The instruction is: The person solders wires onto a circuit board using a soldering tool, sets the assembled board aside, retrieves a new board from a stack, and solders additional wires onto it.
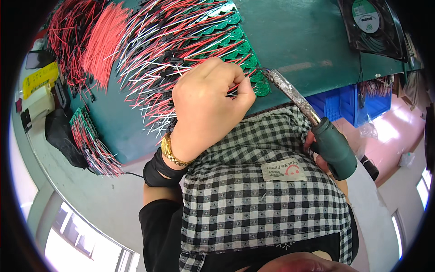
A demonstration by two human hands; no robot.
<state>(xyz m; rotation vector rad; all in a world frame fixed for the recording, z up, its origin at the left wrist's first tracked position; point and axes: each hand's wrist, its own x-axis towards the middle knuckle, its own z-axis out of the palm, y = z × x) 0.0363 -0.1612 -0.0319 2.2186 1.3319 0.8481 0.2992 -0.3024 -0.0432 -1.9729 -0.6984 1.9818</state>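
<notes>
My left hand [210, 93] is closed in a pinch at the near right end of a panel of round green circuit boards [236, 33]. A red wire [248, 74] shows at its thumb and forefinger. My right hand [322, 163], mostly hidden, grips the dark green handle of a soldering iron [293, 94]. The iron's bent tip is at the boards, just right of my left fingertips. Red, white and black wires [152, 75] fan out leftward from the boards. Their ends lie partly under my left hand.
Bundles of red wires [105, 45] and black-and-red wires [70, 43] lie far left on the green table mat [290, 34]. A smaller wired board panel [93, 145] sits at the left edge. A black fan [374, 29] stands far right. Blue bins [351, 104] are below the table.
</notes>
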